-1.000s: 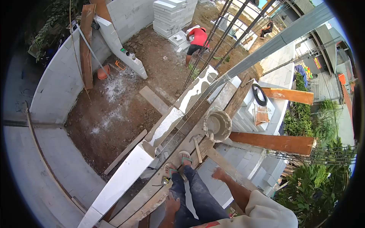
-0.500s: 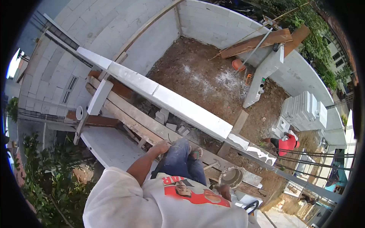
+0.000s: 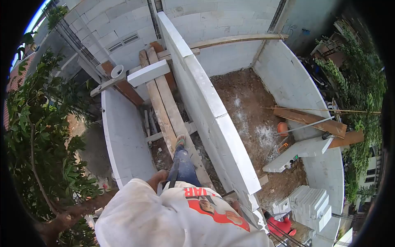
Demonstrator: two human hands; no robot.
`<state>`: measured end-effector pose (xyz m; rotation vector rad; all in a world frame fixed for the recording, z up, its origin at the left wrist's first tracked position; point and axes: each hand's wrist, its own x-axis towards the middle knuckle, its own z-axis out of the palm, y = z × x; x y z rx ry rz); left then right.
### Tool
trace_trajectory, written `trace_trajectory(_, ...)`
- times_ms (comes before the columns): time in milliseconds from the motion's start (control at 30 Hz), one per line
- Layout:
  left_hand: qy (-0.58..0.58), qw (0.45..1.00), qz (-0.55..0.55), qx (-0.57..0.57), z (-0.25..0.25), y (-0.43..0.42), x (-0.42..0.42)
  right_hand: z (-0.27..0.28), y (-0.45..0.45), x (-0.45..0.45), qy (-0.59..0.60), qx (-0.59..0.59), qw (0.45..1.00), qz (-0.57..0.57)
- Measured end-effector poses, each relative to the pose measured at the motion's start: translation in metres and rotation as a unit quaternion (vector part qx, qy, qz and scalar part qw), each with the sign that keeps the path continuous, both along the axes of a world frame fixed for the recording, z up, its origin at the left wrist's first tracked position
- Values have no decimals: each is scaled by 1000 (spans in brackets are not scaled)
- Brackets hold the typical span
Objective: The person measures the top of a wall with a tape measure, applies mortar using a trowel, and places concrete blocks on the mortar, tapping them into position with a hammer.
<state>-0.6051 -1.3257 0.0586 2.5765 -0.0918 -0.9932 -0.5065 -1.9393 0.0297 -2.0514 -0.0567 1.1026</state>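
My left hand (image 3: 161, 176) hangs beside my thigh, nearest the jeans (image 3: 185, 166); its fingers are too small and blurred to read. Mostly hidden by my shirt hem, my right hand (image 3: 235, 206) is low beside the near wall, and what it touches does not show. Under my sandalled foot (image 3: 180, 141) run two long wooden planks (image 3: 162, 109). Farther along, a white block (image 3: 148, 73) lies across them, with a white bucket (image 3: 118, 72) to its left.
A white block wall (image 3: 218, 113) rises close on my right, another wall (image 3: 117, 144) on my left. Beyond the right wall are a dirt floor, an orange bucket (image 3: 282, 128), leaning boards (image 3: 310, 120), stacked blocks (image 3: 308, 203) and a person in red (image 3: 279, 225). Tree branches (image 3: 41, 152) fill the left.
My view has swung left, now facing along the planks. One foot is forward on the planks. The hammer and mortar bucket near my right hand have left view.
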Motion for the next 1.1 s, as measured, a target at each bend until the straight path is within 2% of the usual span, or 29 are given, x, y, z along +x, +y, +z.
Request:
trace_trajectory(33, 31, 999, 28, -7, 22, 5, 7, 20, 21, 18, 13, -6, 1000, -4)
trace_trajectory(67, 40, 999, -5, -22, 23, 19, 12, 29, 40, 37, 23, -6, 1000, -9)
trace_trajectory(167, 33, 988, -150, -10, 11, 70, 30, 75, 104, 93, 41, 3, 998, -42)
trace_trajectory(233, 58, 985, -157, 33, -5, 114, 52, 112, 163, 131, 37, 4, 998, -50)
trace_trajectory(267, 1, 998, -54, 13, -1, 135, 61, 129, 195, 149, 42, -122, 991, -25)
trace_trajectory(300, -2, 999, -52, 11, 5, 161, 78, 141, 223, 163, 49, -250, 967, 0)
trace_trajectory(333, -25, 999, -41, 13, 13, 187, 97, 144, 246, 181, 48, -253, 966, 1)
trace_trajectory(367, -48, 998, -29, 16, 19, 211, 113, 121, 252, 201, -13, -280, 939, 200)
trace_trajectory(400, -49, 998, -27, 14, 11, 236, 129, 103, 263, 222, -73, -295, 869, 391)
trace_trajectory(433, -66, 997, 3, 33, -8, 267, 148, 97, 282, 241, -74, -297, 867, 393)
trace_trajectory(467, -82, 995, 34, 53, -16, 293, 162, 91, 302, 257, -100, -309, 887, 327)
trace_trajectory(500, -144, 986, 41, 72, -10, 317, 185, 86, 322, 269, -124, -319, 903, 259)
trace_trajectory(533, -204, 973, 48, 92, 0, 353, 215, 84, 362, 289, -125, -317, 903, 264)
trace_trajectory(600, -233, 960, 150, 39, 20, 386, 246, 83, 425, 339, -145, -257, 789, 539)
trace_trajectory(633, -231, 960, 152, 40, 38, 394, 262, 102, 454, 354, -144, -255, 788, 542)
trace_trajectory(667, -201, 924, 324, -31, 61, 395, 275, 147, 491, 359, -80, -201, 908, 359)
trace_trajectory(700, -163, 854, 485, -99, 77, 398, 283, 143, 502, 362, -39, -172, 949, 262)
trace_trajectory(733, -158, 853, 487, -97, 76, 407, 287, 143, 516, 364, -4, -137, 978, 159)
trace_trajectory(800, -143, 895, 404, -123, 60, 421, 290, 62, 511, 377, -22, 31, 990, 133)
trace_trajectory(833, -135, 895, 408, -123, 71, 424, 295, 73, 523, 382, -13, 29, 990, 136)
trace_trajectory(867, -109, 884, 432, -144, 80, 426, 303, 83, 538, 395, 57, 81, 990, 97)
trace_trajectory(900, -82, 872, 455, -163, 88, 429, 306, 99, 553, 402, 59, 68, 989, 119)
trace_trajectory(967, -59, 873, 458, -158, 41, 444, 302, 132, 581, 412, 5, -30, 964, 263)
trace_trajectory(1000, -34, 892, 419, -166, 29, 453, 304, 146, 599, 416, -17, -60, 941, 332)
trace_trajectory(1033, -10, 909, 378, -173, 16, 465, 307, 135, 611, 431, -95, -149, 849, 498)
trace_trajectory(1100, -28, 982, 171, -79, -17, 486, 310, 94, 612, 431, -61, -153, 869, 467)
